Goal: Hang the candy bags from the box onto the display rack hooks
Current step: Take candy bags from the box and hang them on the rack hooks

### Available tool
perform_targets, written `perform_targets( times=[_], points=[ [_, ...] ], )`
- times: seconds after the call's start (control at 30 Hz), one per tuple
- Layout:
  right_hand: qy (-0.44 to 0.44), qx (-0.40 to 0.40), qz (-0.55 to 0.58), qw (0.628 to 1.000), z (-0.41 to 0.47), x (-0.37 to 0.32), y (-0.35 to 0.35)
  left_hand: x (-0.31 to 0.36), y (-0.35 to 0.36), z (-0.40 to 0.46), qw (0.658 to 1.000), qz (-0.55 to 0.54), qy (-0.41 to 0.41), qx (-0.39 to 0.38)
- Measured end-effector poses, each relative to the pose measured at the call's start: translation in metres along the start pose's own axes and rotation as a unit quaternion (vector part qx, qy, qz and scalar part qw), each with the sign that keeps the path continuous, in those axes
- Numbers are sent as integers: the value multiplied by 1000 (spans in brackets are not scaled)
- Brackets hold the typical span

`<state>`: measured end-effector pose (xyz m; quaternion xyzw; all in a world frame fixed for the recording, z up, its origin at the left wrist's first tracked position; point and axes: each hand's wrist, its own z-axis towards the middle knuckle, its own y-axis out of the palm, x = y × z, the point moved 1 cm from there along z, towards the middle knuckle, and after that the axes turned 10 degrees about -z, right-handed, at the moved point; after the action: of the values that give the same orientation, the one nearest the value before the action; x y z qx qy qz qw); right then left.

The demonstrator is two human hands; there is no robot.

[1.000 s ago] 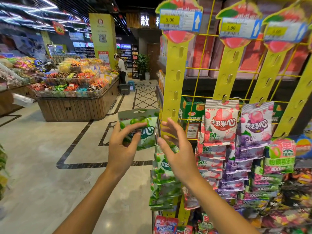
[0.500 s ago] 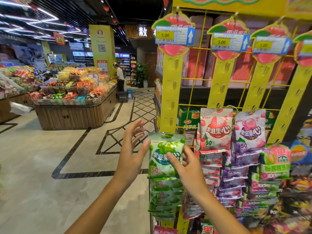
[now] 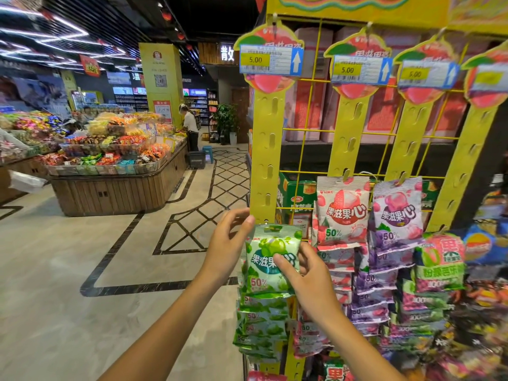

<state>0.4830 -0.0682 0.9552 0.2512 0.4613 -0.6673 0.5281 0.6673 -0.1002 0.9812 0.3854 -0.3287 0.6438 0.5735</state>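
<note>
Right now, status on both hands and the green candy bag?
Left hand at the bag's top corner. Right hand pinching the green candy bag against the yellow hanging strip. Hook itself hidden; nothing blocking.
</note>
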Motion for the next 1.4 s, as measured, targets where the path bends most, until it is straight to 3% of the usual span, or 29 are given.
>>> perform_targets(
  times=[0.17, 0.67, 0.9, 1.13, 1.27, 1.4],
  points=[
    [-20, 4, -13, 1000, 12, -8, 0, 1, -1, -6, 998, -39, 24, 37],
    [20, -10, -18, 1000, 1, 13, 8, 0, -5, -12, 997, -58, -8, -45],
    [68, 34, -1, 997, -22, 24, 23, -6, -11, -14, 998, -50, 7, -45],
    [44, 76, -123, 988, -62, 33, 24, -16, -28, -32, 997, -57, 6, -57],
    [81, 58, -154, 983, -94, 41, 14, -32, -56, -52, 994, 54, 72, -59],
    [91, -7, -226, 970, -113, 46, -5, -35, -79, -76, 963, 193, 154, -108]
  ],
)
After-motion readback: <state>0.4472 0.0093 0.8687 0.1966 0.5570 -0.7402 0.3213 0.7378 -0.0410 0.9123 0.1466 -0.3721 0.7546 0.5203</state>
